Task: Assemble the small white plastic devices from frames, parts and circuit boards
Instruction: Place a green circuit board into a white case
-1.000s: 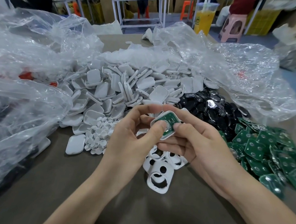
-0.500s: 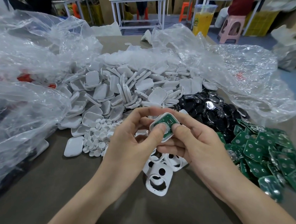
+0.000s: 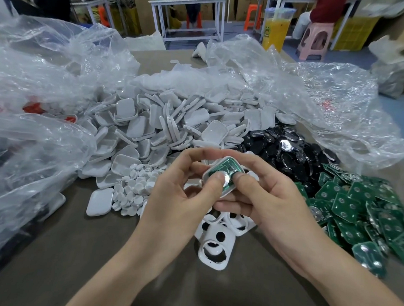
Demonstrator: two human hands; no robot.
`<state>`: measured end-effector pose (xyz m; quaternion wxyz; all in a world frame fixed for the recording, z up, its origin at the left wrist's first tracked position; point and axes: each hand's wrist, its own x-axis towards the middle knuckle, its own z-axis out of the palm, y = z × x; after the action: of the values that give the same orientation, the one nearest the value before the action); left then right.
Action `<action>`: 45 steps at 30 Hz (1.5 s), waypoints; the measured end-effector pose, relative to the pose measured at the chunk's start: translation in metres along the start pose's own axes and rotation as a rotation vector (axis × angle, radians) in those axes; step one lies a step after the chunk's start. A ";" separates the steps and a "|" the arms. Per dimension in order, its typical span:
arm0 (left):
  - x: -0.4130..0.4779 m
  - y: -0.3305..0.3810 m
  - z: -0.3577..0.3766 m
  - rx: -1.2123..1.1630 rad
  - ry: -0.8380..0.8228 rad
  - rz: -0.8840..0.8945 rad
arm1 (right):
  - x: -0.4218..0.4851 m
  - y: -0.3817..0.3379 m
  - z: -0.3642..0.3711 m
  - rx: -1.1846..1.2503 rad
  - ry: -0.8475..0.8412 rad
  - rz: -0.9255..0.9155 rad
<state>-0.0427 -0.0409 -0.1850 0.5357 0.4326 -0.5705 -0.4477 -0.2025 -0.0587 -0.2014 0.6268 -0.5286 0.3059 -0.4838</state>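
Our left hand (image 3: 177,198) and right hand (image 3: 271,203) pinch a small white rounded-square plastic frame (image 3: 227,193) with a green circuit board (image 3: 228,166) at centre frame, thumbs pressing the board. Just below lie holed white plastic frames (image 3: 214,249); white plastic shells (image 3: 165,127) heap upper left, loose green circuit boards (image 3: 357,207) lower right.

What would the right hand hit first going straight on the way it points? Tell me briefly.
The left hand. The right hand points left and slightly away, and both hold the white frame with the green board between them, so that hand would likely be met at once.
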 end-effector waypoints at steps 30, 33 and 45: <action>0.000 -0.012 -0.005 0.478 0.091 0.644 | -0.010 0.002 0.005 -0.537 0.216 -0.706; -0.001 -0.012 -0.007 0.513 0.085 0.712 | -0.011 0.004 0.002 -0.604 0.184 -0.815; 0.001 -0.012 -0.002 0.332 0.085 0.156 | 0.001 -0.009 -0.003 -0.181 0.185 -0.049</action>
<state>-0.0409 -0.0444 -0.1967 0.5136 0.4882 -0.6452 -0.2858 -0.2070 -0.0600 -0.1938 0.5337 -0.5436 0.3916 -0.5161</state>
